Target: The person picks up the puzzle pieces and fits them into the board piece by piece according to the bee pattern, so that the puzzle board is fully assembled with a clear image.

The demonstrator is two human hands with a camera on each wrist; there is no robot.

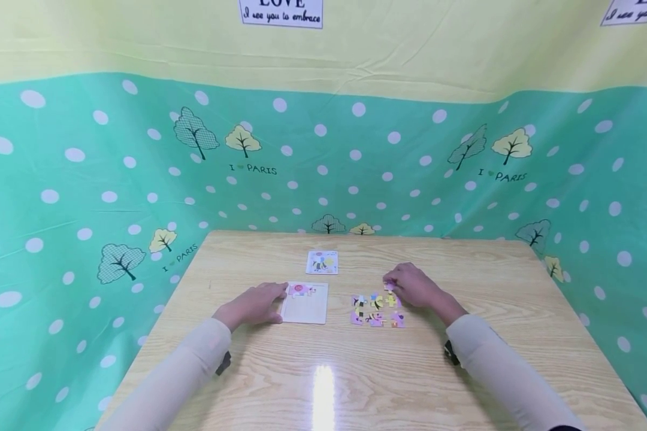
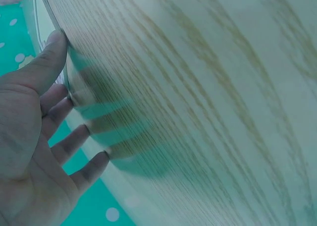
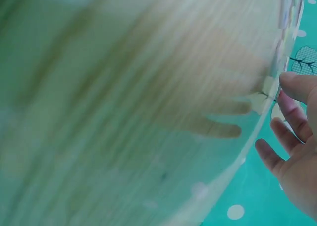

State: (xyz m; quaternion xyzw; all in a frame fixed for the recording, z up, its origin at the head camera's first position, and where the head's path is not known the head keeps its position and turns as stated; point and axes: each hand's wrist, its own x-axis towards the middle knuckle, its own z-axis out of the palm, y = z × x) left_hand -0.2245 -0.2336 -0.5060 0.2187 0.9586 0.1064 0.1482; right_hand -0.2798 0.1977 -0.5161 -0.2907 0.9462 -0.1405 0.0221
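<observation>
A pale square puzzle tray (image 1: 305, 310) lies on the table, with joined pink pieces (image 1: 300, 290) along its upper left. My left hand (image 1: 256, 303) rests at the tray's left side, thumb near the lower corner and fingers near the upper one. In the left wrist view its fingers are spread and fairly straight, the thumb (image 2: 53, 43) at the tray's edge. To the right, several loose puzzle pieces (image 1: 376, 301) lie in rough rows. My right hand (image 1: 414, 285) pinches a pink puzzle piece (image 1: 390, 287) at their upper right corner; the right wrist view shows thumb and forefinger together.
Behind the tray lies a square picture card (image 1: 322, 262) with a bee on it. The wooden table (image 1: 280, 371) carries a bright light reflection near its front. A green dotted cloth (image 1: 323, 161) hangs around the back and sides.
</observation>
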